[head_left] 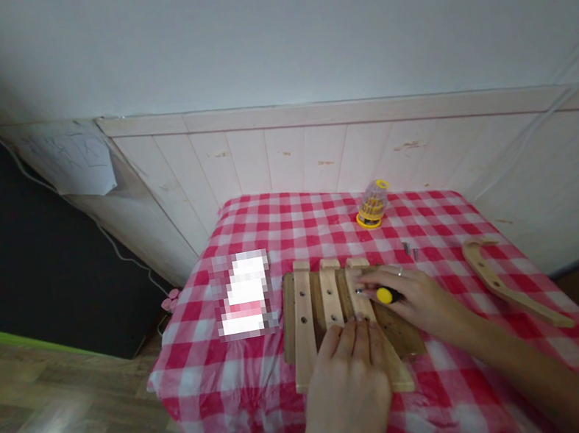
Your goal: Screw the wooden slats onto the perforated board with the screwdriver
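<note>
My left hand (349, 378) lies over the lower part of the right-hand wooden hook (357, 278), fingers bent together and holding it down. In my right hand (406, 289) is a small screwdriver (386, 295) with a black and yellow handle; its tip, near the hook's upper hole, is hard to make out. Under the hooks is a brown wooden board (405, 334). The left hook (303, 333) and the middle hook (330, 291) lie side by side on it, each with two dark screws or holes showing. My left hand covers the middle hook's lower end.
A loose curved wooden hook (509, 286) with two holes lies at the right. Small screws (411, 251) rest behind my right hand. Farther back stands a clear, yellow-capped bit case (373, 205). A blurred white item (247, 295) lies left on the checked tablecloth (209, 365). The wall (313, 160) borders the back.
</note>
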Available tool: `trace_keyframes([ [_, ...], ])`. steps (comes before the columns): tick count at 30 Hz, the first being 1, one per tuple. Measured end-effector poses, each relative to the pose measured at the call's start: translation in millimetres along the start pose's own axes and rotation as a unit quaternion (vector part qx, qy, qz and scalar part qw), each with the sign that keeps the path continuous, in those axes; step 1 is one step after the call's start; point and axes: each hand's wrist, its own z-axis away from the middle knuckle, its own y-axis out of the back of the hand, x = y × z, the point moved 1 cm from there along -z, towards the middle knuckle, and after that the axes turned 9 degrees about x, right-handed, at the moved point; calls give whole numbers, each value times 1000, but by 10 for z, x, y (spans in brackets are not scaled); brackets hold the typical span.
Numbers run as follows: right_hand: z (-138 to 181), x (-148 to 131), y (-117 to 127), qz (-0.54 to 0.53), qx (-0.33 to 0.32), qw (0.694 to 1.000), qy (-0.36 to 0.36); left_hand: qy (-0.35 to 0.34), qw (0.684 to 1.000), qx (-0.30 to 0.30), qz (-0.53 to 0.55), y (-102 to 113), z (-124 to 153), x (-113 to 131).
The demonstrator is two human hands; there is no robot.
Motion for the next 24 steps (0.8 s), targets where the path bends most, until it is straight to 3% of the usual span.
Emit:
trace_keyframes([
  [4, -44, -50, 121, -25, 30, 999, -21, 2, 1000, 9, -3, 1, 14, -3],
  [8, -123, -167, 332, -99, 82, 988, -87, 1, 999, 33, -8, -12, 29, -1],
  [15, -356, -338, 619, -340, 168, 911, -163, -5, 999, 53, -6, -22, 48, -2],
  [20, -446, -458, 540, -372, 208, 884, -195, -2, 999, 33, -2, -30, 48, 2],
  [24, -468, -508, 347, -380, 163, 888, -200, -4, 1000, 27, -2, -44, 38, 6],
])
